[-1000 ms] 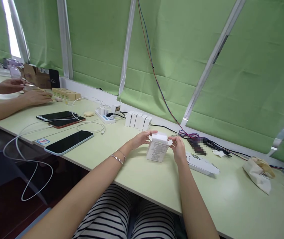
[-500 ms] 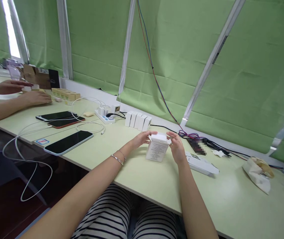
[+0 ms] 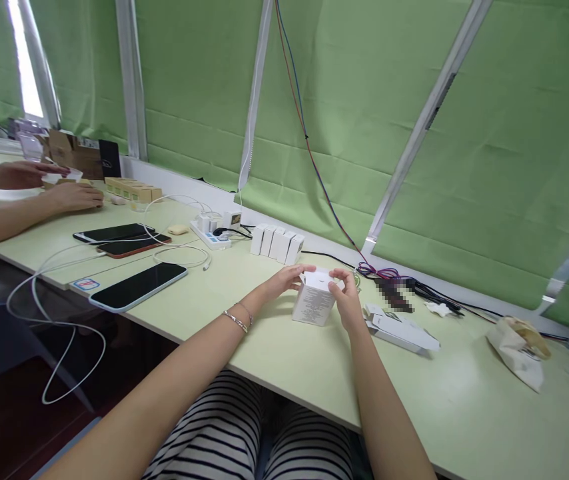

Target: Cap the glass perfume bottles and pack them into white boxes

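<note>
A small white cardboard box [image 3: 313, 303] with printed text on its front stands upright on the table before me. My left hand [image 3: 284, 279] grips the box at its upper left edge. From the other side my right hand [image 3: 347, 297] holds the upper right edge, thumb at the near corner. The box's top lies nearly flat between my hands, with a small flap edge showing at the left. Right of my right hand lies a flattened white carton [image 3: 402, 332], its end flaps open.
Several small white boxes [image 3: 277, 244] stand in a row behind. To the left are a power strip [image 3: 210, 235], a light-blue phone [image 3: 137, 288], two other phones and white cables. A co-worker's hands [image 3: 72, 197] handle something at far left. A cloth pouch [image 3: 514, 353] lies right.
My right hand has moved left and closed in on the box, its thumb now at the top edge. The raised right flap has gone down. My left hand has barely moved.
</note>
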`<state>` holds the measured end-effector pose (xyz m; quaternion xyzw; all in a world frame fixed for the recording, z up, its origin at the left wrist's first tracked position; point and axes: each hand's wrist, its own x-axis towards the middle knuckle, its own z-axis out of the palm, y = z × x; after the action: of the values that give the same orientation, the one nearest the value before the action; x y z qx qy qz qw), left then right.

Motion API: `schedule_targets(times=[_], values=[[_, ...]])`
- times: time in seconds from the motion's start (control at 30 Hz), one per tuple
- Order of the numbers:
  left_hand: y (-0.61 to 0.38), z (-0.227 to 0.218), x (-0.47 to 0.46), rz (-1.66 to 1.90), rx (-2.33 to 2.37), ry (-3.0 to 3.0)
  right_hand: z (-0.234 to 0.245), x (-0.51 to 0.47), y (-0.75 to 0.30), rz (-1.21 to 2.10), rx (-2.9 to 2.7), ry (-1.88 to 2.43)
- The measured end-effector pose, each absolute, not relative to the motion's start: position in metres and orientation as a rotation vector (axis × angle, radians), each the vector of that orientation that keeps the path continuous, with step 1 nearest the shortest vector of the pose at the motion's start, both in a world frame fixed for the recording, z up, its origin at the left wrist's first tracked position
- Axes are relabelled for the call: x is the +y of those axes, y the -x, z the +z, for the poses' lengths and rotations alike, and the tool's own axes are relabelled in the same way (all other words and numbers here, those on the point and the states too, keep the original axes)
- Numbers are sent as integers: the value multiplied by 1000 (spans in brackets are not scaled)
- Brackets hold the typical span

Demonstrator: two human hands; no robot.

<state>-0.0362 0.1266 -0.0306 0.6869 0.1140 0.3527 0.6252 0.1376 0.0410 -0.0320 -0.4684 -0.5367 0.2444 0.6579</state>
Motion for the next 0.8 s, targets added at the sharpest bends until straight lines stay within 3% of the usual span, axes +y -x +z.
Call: schedule_targets(times=[0.8], values=[[28,-34,121,857,377,-1623,-36,47,-131,531,-1084,1195]])
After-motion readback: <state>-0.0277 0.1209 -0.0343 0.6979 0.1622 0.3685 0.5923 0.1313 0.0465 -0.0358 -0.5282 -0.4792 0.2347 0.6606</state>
